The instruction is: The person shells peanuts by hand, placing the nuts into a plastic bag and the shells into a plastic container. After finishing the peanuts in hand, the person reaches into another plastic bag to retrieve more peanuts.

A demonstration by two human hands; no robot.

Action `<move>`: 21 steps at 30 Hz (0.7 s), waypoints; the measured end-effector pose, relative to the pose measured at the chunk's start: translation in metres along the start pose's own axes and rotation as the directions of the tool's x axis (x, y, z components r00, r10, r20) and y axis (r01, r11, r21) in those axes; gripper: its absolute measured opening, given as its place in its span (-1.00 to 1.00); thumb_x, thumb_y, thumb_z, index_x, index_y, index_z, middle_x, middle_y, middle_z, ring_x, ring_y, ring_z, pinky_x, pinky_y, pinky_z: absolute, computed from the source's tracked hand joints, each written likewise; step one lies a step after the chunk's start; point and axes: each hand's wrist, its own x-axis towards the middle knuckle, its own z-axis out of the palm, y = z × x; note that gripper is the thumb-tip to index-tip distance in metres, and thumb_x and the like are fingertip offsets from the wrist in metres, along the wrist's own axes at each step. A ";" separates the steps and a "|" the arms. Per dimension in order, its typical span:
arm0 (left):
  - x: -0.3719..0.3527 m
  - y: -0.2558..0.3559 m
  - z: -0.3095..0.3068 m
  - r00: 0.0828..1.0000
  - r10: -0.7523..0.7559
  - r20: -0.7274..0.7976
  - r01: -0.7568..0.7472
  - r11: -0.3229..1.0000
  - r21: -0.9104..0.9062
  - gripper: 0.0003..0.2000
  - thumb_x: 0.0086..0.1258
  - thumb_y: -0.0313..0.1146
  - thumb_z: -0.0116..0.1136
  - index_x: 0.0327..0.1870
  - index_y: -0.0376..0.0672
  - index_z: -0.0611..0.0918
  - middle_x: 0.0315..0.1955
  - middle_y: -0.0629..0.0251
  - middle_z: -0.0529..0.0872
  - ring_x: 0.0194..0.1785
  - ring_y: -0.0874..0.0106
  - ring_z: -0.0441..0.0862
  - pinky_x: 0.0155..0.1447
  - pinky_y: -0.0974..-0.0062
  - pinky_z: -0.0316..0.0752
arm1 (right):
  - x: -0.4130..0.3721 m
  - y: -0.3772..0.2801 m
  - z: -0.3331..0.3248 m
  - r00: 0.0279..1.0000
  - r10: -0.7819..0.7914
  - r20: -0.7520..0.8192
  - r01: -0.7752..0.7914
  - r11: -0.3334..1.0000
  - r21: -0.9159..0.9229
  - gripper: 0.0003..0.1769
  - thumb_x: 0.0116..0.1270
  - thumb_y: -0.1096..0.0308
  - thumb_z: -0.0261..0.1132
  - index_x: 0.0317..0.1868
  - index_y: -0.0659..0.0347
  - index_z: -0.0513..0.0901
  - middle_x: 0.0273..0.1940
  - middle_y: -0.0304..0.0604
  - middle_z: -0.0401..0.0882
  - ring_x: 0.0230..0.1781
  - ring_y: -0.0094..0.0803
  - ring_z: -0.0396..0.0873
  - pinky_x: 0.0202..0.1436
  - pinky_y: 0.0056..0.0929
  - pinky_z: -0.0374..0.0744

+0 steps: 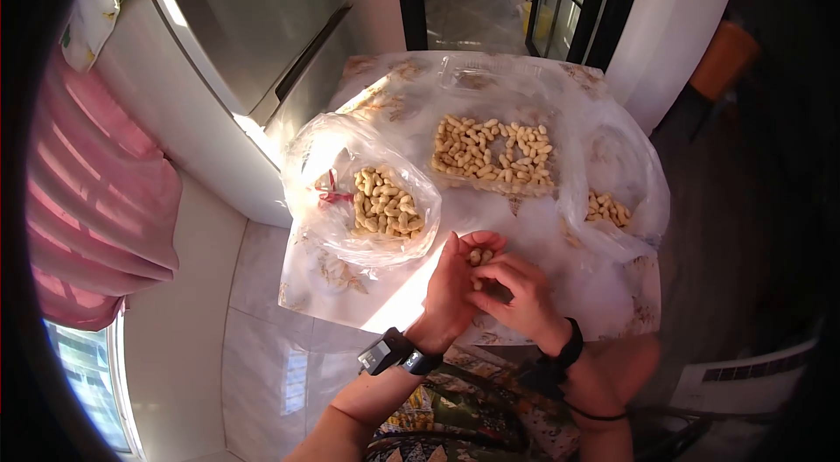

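My left hand [451, 290] is cupped palm up over the table's near edge, its fingers curled around several peanuts [479, 257]. My right hand [523, 294] reaches over that palm, thumb and fingertips pinched together on what looks like a peanut. Beyond my left hand, an open clear plastic bag [328, 230] with a red tie holds a heap of unshelled peanuts [385, 203]. Farther back, a clear plastic box [490, 186] contains many peanuts [464, 147], with a bare patch showing among them. A second clear bag [652, 182] on the right holds fewer peanuts [608, 209].
The table [604, 304] has a pale patterned cover, with a clear lid [490, 73] at its far edge. A fridge [254, 16] stands at the left, near a pink curtain [101, 191]. An orange bin [724, 59] is at the right, and a doorway lies beyond.
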 end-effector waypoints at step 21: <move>0.003 -0.006 -0.012 0.993 0.049 0.112 -0.037 0.994 -0.103 -0.47 0.64 0.03 -0.25 0.24 -0.32 0.44 0.25 0.06 0.50 0.40 0.23 0.37 0.50 0.24 0.20 | 0.001 0.006 0.001 0.955 0.094 -0.281 -0.118 0.991 -0.069 -0.81 0.20 0.59 0.37 -0.18 0.23 0.63 -0.24 -0.12 0.62 -0.30 -0.19 0.65 -0.28 -0.34 0.60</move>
